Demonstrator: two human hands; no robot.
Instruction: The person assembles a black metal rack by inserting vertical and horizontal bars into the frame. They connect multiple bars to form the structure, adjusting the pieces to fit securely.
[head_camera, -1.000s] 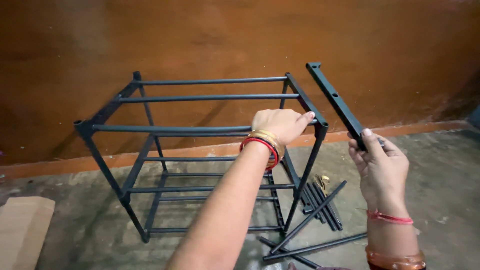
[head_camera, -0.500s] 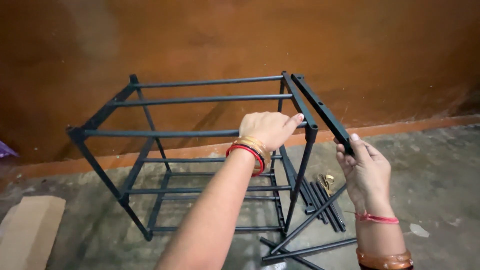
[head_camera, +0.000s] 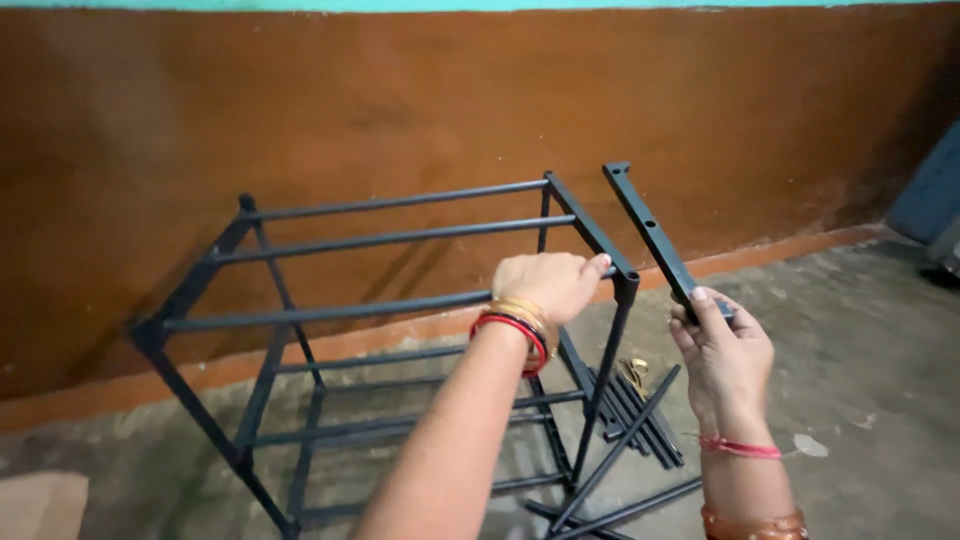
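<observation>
Rack frame: black metal shelf rack (head_camera: 400, 330), standing upright on the floor, centre and left of the frame; thin horizontal rods run between flat end pieces, in a top tier and lower tiers.
Left hand: left hand (head_camera: 548, 285) at centre frame, palm down, fingers curled over the top front rod close to the rack's right front corner post; closed on the rack. Red and gold bangles (head_camera: 515, 325) sit on that wrist.
Right hand: right hand (head_camera: 722, 352) at right of centre, fingers wrapped round the lower end of a loose side bar; closed on it. A thin red thread and a brown bangle show on the forearm, lower right.
Side bar: flat black metal side bar (head_camera: 650, 232), slanting up and left from the right hand toward upper centre-right, its top end above the level of the rack's top right rail; just beside that rail, apart from it.
Loose rods: bundle of black rods (head_camera: 640, 415) lying on the floor at lower right, behind and right of the rack's corner post; two more rods cross near the bottom edge.
Floor: rough grey concrete floor (head_camera: 860, 380).
Wall: brown wall (head_camera: 300, 110) across the upper frame, a teal strip at the top edge.
Cardboard: piece of cardboard (head_camera: 40, 505), bottom left corner.
</observation>
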